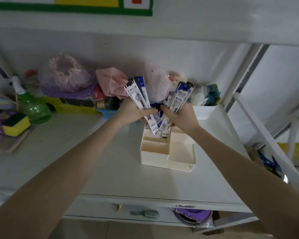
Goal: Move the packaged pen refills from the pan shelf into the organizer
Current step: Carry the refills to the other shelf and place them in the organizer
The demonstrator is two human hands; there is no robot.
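**Refill packs gathered over the organizer, not yet dropped in**

Judging by how things lie, the task is in its last stretch. The packaged pen refills point(141, 102) are off their resting place and held in the air as two fanned bundles, directly above the far end of the cream organizer point(167, 150), which stands on the white shelf point(110, 169) towards its right edge. The lower tips of a few packs dip just inside the rim of the organizer's far compartments; whether they touch the bottom cannot be told. The near compartments show bare. What is left, as I read it, is to lower and release both bundles so they stand or lie inside.

The left hand point(131, 112) has its fingers point(149, 112) curled closed round a bundle that leans up and to the left, black-and-white packs uppermost. The right hand point(179, 116) is likewise closed on a bundle with blue printing that leans up and to the right. The two hands sit close together, nearly meeting over the middle packs. No loose packs show elsewhere on the shelf, though clutter along its back edge could hide some.
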